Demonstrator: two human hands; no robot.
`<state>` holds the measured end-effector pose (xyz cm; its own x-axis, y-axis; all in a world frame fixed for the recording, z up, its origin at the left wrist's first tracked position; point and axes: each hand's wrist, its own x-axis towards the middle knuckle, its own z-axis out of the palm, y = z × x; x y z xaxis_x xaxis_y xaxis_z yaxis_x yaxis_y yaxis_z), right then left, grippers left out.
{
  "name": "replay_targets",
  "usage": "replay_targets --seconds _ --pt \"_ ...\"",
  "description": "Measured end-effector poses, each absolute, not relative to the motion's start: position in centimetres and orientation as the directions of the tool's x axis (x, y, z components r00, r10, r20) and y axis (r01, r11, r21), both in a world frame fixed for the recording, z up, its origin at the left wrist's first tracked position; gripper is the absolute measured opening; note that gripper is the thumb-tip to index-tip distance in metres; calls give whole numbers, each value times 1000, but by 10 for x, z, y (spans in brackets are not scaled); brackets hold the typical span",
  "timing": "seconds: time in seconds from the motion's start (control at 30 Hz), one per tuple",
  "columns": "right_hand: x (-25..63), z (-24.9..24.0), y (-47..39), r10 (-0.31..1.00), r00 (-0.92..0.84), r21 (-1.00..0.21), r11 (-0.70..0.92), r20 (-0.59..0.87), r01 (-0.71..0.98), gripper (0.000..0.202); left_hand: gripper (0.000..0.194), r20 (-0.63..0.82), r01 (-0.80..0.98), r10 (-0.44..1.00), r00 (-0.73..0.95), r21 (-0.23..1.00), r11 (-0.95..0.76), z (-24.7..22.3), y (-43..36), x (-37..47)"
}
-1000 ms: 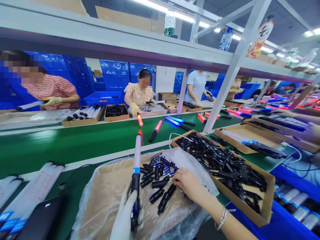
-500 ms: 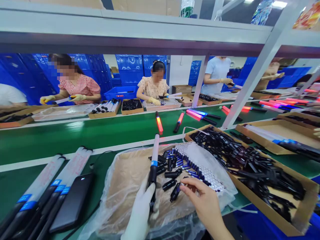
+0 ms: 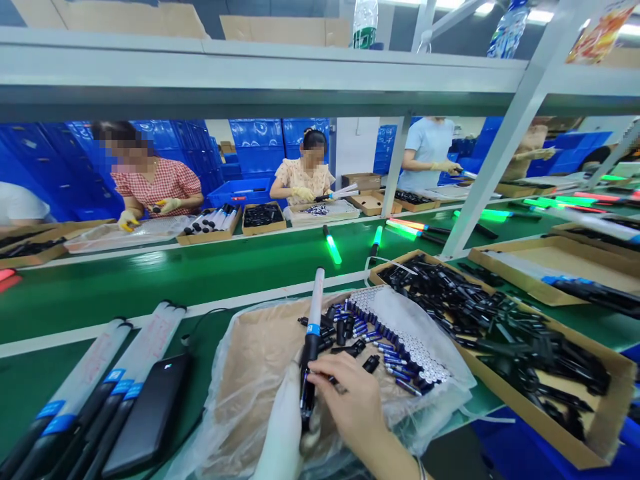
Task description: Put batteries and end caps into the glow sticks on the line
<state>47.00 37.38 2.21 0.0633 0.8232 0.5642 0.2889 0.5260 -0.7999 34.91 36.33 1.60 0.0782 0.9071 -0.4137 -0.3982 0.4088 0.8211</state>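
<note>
My left hand [image 3: 283, 423], in a white glove, is wrapped around the black handle of a light stick [image 3: 313, 333]. The stick has a clear tube and a blue band, and it points away from me. My bare right hand [image 3: 353, 393] has its fingers pinched against the side of that handle; whatever lies between the fingertips is hidden. Beneath both hands lies a plastic-lined cardboard tray [image 3: 265, 347]. Inside it are loose blue batteries [image 3: 395, 363], black handle pieces [image 3: 345, 328] and a packed block of upright batteries [image 3: 417, 350].
Left of the tray are several light sticks [image 3: 85, 373] and a black power bank [image 3: 150, 407] with a cable. A box of black parts [image 3: 500, 327] stands right. Beyond runs a green conveyor [image 3: 200, 253] carrying lit sticks. Co-workers sit opposite; a shelf post [image 3: 495, 160] slants down.
My right hand has moved left from the loose parts in the tray to the stick's handle. The lit sticks on the conveyor have turned from mostly red to mostly green.
</note>
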Motion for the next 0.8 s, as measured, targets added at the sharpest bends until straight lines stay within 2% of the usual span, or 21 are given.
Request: replay_targets --seconds 0.07,0.17,0.4,0.6,0.8 --pt "471 24 370 916 115 -907 352 384 230 13 41 -414 -405 907 82 817 410 16 363 350" --pt "472 24 368 980 93 -973 161 177 165 18 39 -425 -405 901 91 810 423 15 363 350" --pt "469 24 370 995 96 -998 -22 -16 67 21 37 -460 -373 881 109 803 465 16 364 350" --pt "472 28 369 996 72 -999 -49 -50 -20 24 33 -453 -356 889 66 822 445 20 365 350" --pt "466 23 372 995 89 -990 22 34 138 15 42 -466 -311 883 52 833 458 20 364 355"
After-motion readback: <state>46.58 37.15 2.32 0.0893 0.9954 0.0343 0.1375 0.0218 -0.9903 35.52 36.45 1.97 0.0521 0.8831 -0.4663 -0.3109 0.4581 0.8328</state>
